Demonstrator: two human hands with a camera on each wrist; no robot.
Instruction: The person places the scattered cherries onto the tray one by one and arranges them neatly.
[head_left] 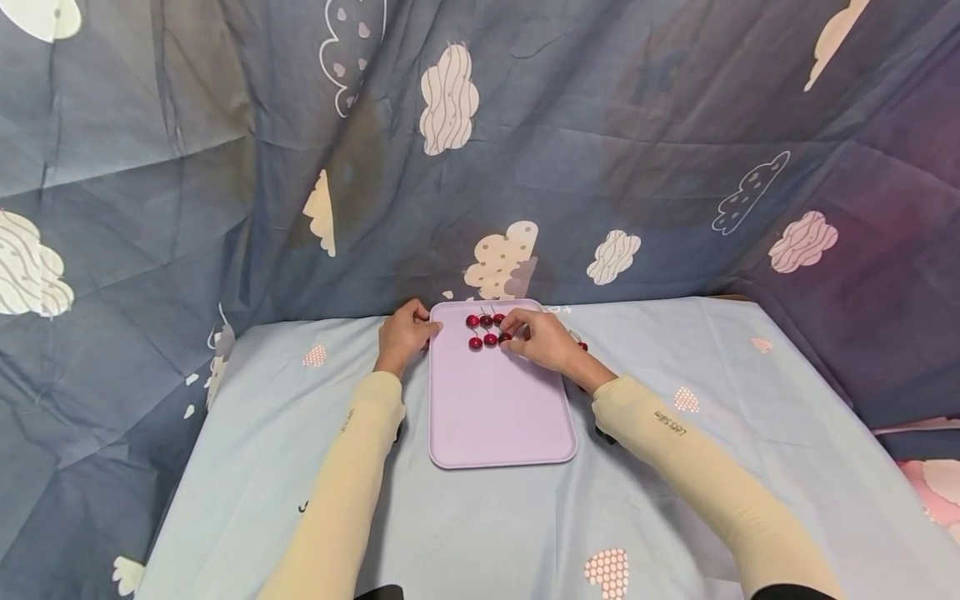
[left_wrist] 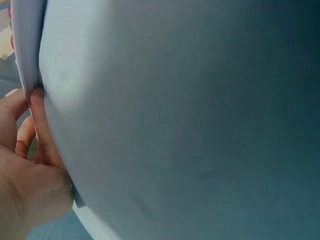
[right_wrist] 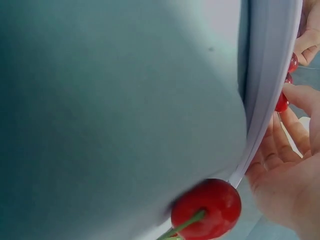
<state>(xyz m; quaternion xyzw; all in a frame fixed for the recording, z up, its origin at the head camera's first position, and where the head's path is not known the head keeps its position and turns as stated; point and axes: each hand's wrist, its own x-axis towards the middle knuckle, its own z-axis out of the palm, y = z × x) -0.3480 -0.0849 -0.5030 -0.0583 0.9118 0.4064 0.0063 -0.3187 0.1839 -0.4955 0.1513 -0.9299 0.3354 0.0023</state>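
A lilac tray [head_left: 501,408] lies on the cloth, with red cherries [head_left: 476,342] in two short rows near its far end, stems pointing away. At the tray's left edge, my left hand [head_left: 403,335] pinches the rim; the left wrist view shows its fingers [left_wrist: 42,120] on either side of that edge. My right hand [head_left: 546,337] reaches over the far right part of the tray. Between thumb and fingers it holds a dark red cherry [head_left: 505,339] at the right end of the nearer row. The hand partly covers that cherry and the farther row's right end.
Outside the tray's right edge lies another cherry [head_left: 582,346], seen large with its green stem in the right wrist view, partly behind my right wrist. Pale blue cloth [head_left: 480,533] covers the table. A dark cloud-patterned curtain [head_left: 555,183] hangs along the back and sides.
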